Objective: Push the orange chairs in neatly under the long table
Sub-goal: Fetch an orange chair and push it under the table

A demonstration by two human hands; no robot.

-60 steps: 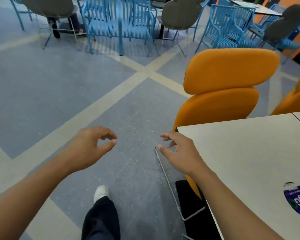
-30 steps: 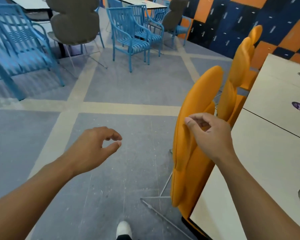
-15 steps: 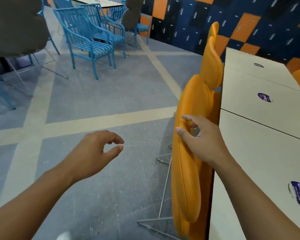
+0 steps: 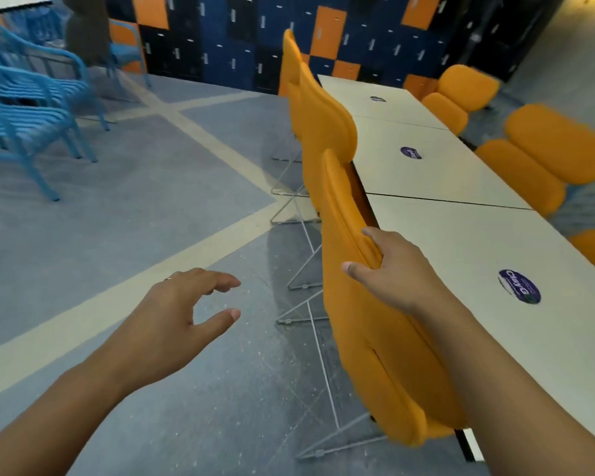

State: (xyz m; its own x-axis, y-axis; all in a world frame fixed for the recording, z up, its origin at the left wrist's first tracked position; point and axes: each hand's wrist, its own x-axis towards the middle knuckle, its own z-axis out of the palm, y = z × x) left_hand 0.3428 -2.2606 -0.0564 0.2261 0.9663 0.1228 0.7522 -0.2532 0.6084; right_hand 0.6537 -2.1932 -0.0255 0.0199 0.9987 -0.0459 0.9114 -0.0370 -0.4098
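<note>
The long white table (image 4: 437, 235) runs away from me on the right, made of several tops joined end to end. The nearest orange chair (image 4: 368, 338) stands with its back against the table's left edge. My right hand (image 4: 392, 269) grips the top of that chair's backrest, thumb on the outer face and fingers over the table side. My left hand (image 4: 179, 317) hovers empty over the floor, fingers curled apart. A second orange chair (image 4: 318, 121) stands further along the same side. More orange chairs (image 4: 543, 156) stand on the table's far side.
Blue slatted chairs (image 4: 28, 108) crowd the left. A wall of blue and orange lockers (image 4: 241, 39) closes the far end. Thin wire chair legs (image 4: 306, 304) spread over the grey floor with cream stripes. Round purple stickers (image 4: 519, 286) mark the tabletops.
My view has swung right along the table. My right hand went from touching the chair's backrest to closing around its top edge. My left hand stays open over the floor.
</note>
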